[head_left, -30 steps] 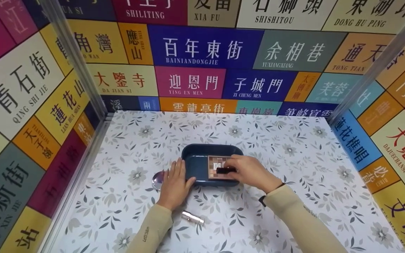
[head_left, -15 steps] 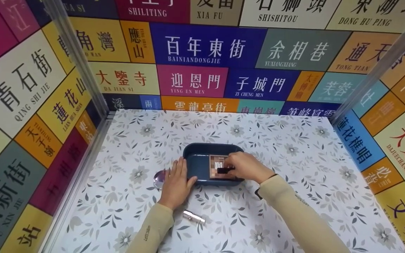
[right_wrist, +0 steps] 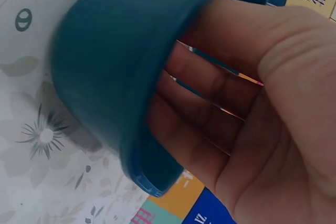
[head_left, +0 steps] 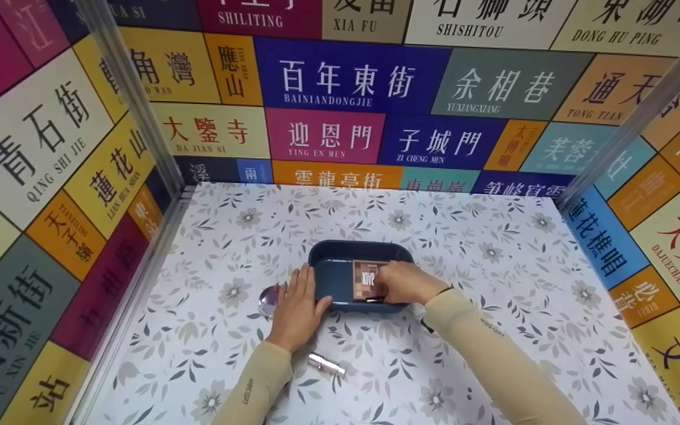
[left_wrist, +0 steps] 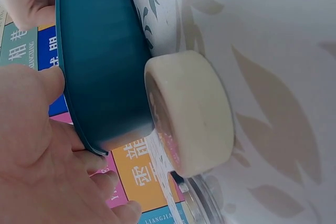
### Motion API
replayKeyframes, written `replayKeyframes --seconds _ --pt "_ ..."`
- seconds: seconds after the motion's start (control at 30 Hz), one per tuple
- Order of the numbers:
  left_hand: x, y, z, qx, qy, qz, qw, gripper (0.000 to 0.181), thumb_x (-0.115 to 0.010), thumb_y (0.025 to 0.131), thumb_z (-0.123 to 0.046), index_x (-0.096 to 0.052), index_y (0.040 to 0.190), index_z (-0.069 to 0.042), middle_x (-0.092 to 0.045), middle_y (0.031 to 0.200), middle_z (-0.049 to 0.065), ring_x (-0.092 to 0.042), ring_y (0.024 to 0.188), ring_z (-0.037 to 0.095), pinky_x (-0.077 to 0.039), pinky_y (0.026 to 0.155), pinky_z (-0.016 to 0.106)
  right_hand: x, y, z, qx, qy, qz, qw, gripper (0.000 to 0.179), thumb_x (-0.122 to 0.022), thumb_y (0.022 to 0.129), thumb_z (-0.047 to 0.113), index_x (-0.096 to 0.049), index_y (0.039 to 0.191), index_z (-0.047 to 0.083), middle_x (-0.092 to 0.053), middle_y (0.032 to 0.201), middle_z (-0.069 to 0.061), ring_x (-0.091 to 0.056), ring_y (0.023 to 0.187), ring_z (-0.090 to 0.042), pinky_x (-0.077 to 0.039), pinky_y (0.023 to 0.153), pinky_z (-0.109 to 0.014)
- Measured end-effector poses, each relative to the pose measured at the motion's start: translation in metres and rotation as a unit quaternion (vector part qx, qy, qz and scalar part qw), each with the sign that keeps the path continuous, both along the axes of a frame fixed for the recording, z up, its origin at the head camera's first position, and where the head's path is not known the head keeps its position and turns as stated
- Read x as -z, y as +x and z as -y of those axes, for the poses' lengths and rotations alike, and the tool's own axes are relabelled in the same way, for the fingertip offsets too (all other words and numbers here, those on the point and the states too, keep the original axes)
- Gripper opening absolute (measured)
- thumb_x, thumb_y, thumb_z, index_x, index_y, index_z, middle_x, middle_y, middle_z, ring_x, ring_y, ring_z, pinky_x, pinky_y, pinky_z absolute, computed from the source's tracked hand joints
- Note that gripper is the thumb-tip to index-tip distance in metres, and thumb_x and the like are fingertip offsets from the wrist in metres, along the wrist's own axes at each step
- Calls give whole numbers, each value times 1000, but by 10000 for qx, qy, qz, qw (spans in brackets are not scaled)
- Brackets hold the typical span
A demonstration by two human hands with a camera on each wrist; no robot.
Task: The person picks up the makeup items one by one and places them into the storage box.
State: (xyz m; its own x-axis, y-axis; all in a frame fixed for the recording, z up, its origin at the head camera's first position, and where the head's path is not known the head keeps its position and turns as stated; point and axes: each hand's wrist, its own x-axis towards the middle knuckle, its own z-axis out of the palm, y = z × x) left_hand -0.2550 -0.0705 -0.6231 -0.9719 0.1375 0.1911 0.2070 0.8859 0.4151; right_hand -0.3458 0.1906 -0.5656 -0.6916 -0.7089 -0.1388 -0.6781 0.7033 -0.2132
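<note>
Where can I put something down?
On the tabletop, between the blue tray and the back wall, or in the tray, left of the checkered square. It's crowded at the tray's left end, with the left hand and a shiny round thing, and where the right hand is.

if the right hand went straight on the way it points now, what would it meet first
Probably the checkered square lying in the tray: the right hand covers part of it from above, though depth is unclear and they may already touch.

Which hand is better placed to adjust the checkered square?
Right, I'd say: the right hand is over the checkered square inside the tray, while the left hand rests against the tray's other end.
</note>
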Motion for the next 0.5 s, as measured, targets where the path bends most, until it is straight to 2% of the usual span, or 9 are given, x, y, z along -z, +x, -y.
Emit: replayKeyframes --seconds 0.23,0.5 --pt "0 -1 -1 20 0 -52 10000 76 -53 102 -46 -29 157 0 -24 164 16 -19 151 33 -18 118 58 8 0 2 192 73 106 9997 15 -80 68 2 -73 75 13 -60 67 6 -54 63 -19 -51 64 -38" --pt "-1 0 0 9 5 -20 10000 76 -51 103 -49 -28 157 0 -21 165 15 -18 151 33 -18 118 58 9 -2 2 210 135 119 9996 16 -80 68 2 -74 76 14 -61 69 5 -55 63 -19 -52 63 -37"
